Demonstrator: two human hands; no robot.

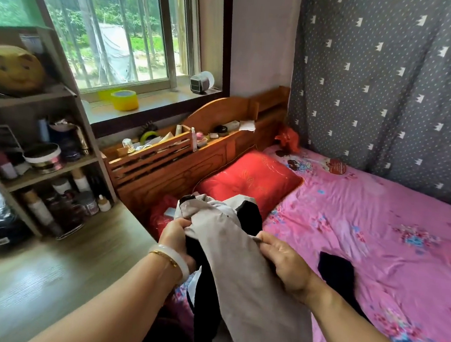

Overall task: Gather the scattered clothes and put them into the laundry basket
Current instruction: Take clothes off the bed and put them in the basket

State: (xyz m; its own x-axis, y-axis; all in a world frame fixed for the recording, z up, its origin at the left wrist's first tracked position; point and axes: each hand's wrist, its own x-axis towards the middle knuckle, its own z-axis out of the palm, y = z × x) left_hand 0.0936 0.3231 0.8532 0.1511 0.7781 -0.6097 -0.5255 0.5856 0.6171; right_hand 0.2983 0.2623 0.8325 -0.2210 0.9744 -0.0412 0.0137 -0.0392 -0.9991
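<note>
Clothes here are a bundle of soft beige-grey fabric garment (240,267) with black cloth (250,216) mixed in, held up over the near edge of the pink floral-sheeted bed (376,238). The left hand (176,237) has its fingers curled into the upper left of the bundle; the right hand (284,260) pinches the beige edge between thumb and fingers. One more dark garment (337,270) lies flat on the sheet just beside the right forearm, not yet gathered.

I judge the cloth light, limp and prone to slipping loose in trailing folds, so a bunched grip through several layers at once would hold better than an edge pinch; the flat piece could be scooped from its middle.

No laundry basket shows anywhere. The bundle's lower end runs out of view at the bottom, so how many garments it contains, and what kind, I cannot tell. Motion blur softens the hands and fabric.
</note>
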